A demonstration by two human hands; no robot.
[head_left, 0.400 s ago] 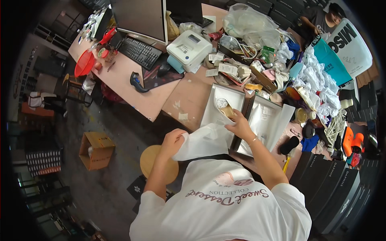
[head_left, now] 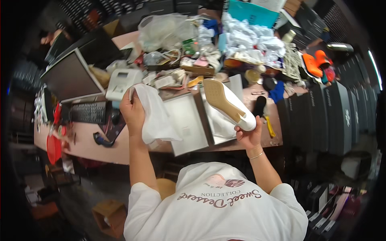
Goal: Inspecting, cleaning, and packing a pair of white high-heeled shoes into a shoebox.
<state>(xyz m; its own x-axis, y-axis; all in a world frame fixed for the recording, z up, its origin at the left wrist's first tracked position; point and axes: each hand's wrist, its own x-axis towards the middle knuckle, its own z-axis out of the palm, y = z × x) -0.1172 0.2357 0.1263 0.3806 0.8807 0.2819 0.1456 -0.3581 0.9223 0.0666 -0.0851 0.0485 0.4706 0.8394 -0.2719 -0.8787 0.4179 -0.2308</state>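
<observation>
One white shoe (head_left: 225, 100) is held up by the right hand (head_left: 249, 135), the fingers clamped around its heel end; its tan sole is turned toward the view and its toe is pointed to the upper left. One sheet of white tissue paper (head_left: 155, 116) is gripped by the left hand (head_left: 132, 110), the fingers closed on its upper edge, and the rest is left hanging. One bracelet (head_left: 256, 155) is worn on the right wrist.

Two white-lined box parts are set side by side on the counter (head_left: 257, 90): a left tray (head_left: 187, 126), partly covered by the tissue, and a right tray (head_left: 221, 130), over which the shoe is held.

Upside-down, dark reddish lettering is printed on the white shirt (head_left: 213, 221), beside a small coloured picture. Pale lettering is carried by the dark boxes (head_left: 341, 120) stacked at the right, of which at least three can be counted, and dark print is borne by one teal package (head_left: 251, 16) at the back.

At the left, one grey-screened monitor (head_left: 74, 78), one black keyboard (head_left: 87, 113), one white printer (head_left: 122, 85) and one handheld scanner (head_left: 103, 139) are seen. One yellow-handled tool (head_left: 269, 127) is laid near one black oblong object (head_left: 259, 105).
</observation>
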